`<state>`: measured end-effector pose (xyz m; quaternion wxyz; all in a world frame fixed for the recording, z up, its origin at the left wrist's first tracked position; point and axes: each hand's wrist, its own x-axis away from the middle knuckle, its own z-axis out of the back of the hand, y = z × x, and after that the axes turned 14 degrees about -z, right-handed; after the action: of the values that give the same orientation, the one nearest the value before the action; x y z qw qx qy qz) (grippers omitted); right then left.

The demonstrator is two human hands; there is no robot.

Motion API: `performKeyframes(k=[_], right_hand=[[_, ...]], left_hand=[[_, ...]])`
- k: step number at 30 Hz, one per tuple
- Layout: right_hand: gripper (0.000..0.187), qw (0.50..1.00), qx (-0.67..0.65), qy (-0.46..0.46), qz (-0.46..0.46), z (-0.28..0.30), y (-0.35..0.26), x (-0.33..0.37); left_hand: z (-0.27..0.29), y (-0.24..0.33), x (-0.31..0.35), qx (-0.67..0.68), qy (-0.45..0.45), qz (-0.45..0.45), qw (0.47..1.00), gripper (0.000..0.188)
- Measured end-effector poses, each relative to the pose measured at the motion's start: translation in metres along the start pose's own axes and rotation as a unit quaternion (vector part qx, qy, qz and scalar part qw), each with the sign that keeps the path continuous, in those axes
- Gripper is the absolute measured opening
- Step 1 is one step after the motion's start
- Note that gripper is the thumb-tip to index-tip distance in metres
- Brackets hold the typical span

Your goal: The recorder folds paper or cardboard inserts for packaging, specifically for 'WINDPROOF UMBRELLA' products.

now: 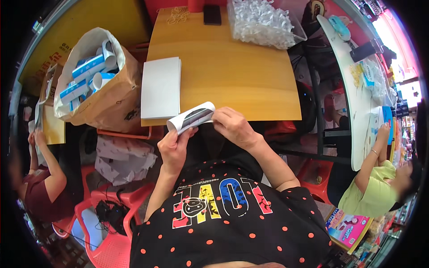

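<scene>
A white paper roll (191, 117) with a dark printed patch is held just over the near edge of the wooden table (237, 85). Beneath its left part, my left hand (173, 149) closes thumb and fingers round it. My right hand (234, 126) pinches the roll's right end with bent fingers. Left of the roll, a stack of white sheets (161, 87) lies flat on the table. Beside the table stands a large brown paper bag (119, 91) filled with several blue-and-white paper rolls (88, 69).
A clear plastic bin (300, 35) of crumpled translucent pieces sits at the far right. Near it lie a dark phone (212, 14) and tan rubber bands (178, 15). Red plastic chairs (107, 250) stand lower left. People work at a left table and a white right table (353, 107).
</scene>
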<state>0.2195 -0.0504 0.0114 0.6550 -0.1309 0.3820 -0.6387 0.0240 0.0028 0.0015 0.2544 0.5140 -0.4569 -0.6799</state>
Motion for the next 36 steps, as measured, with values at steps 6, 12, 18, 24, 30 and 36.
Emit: performKeyframes(k=[6, 12, 18, 24, 30, 36], right_hand=[[0.021, 0.999, 0.035, -0.028, 0.017, 0.001, 0.007, -0.005], [0.02, 0.998, 0.021, 0.03, 0.043, 0.002, 0.0, -0.012], [0.02, 1.0, 0.0, 0.015, 0.024, -0.002, 0.008, -0.01], [0.021, 0.998, -0.035, 0.007, -0.059, 0.0, 0.005, -0.007], [0.017, 0.999, -0.026, 0.023, -0.015, -0.006, 0.01, -0.006], [0.019, 0.999, -0.028, 0.047, 0.0, -0.008, 0.008, -0.007]], left_hand=[[-0.007, 0.002, -0.004, 0.0, 0.015, -0.011, 1.0, 0.016], [-0.006, 0.001, -0.006, -0.017, 0.015, -0.025, 0.999, 0.016], [-0.007, 0.003, -0.006, -0.034, 0.01, -0.031, 0.999, 0.015], [-0.008, 0.002, -0.004, -0.039, 0.015, -0.039, 0.998, 0.014], [-0.011, -0.003, -0.001, -0.055, 0.019, -0.057, 0.997, 0.01], [-0.007, -0.005, 0.002, -0.063, -0.005, -0.062, 0.996, 0.017]])
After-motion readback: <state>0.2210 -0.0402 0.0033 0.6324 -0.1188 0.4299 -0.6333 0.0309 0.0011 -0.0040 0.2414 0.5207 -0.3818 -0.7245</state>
